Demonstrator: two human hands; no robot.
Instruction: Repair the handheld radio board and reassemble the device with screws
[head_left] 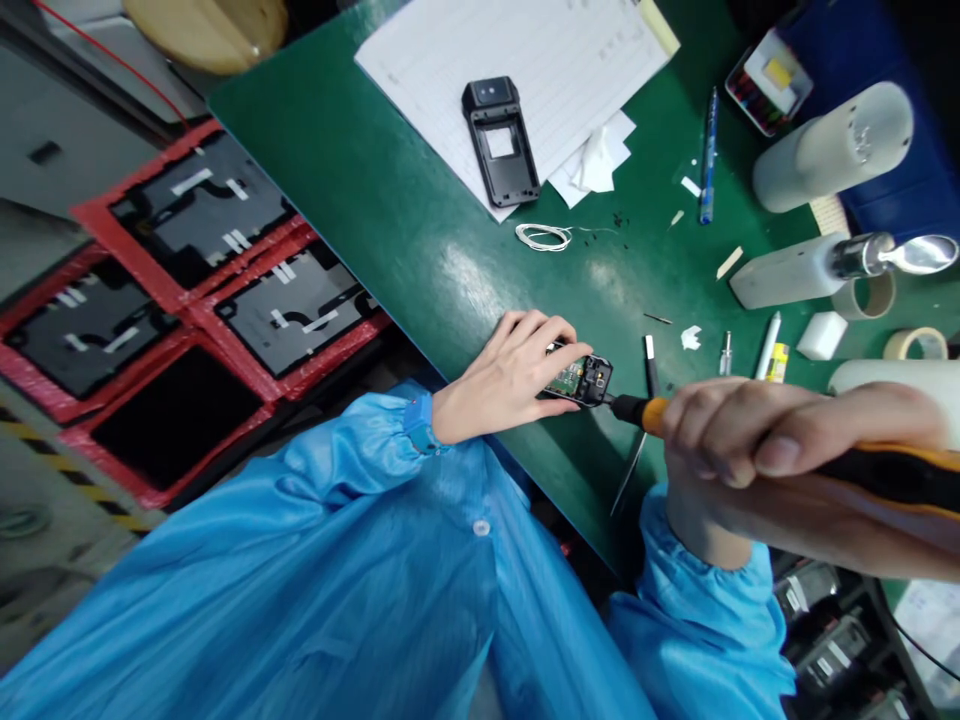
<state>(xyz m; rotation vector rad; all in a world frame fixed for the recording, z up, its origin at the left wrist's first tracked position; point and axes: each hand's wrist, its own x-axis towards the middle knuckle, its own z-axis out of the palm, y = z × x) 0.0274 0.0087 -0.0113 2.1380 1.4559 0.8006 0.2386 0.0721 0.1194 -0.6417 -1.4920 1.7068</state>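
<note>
My left hand point(517, 365) is wrapped over a small black device housing point(598, 380) on the green table, fingers along its far side and thumb at its near side. A green circuit board point(568, 378) shows inside the housing, partly covered by my fingers. In my closed right hand point(739, 440) is an orange and black screwdriver point(654, 415), its shaft pointing left. The tip meets or nearly meets the right end of the housing; the exact contact is too small to tell. Beyond lies a black device cover point(501, 145) with a square window, resting on papers.
Tweezers point(630, 472) lie near the screwdriver. A coil of white wire point(543, 237), a blue pen point(709, 155), white bottles point(791, 275) and tape rolls point(915, 345) are on the table point(337, 160). Red-edged trays point(169, 295) with black panels stand left, beyond the table edge.
</note>
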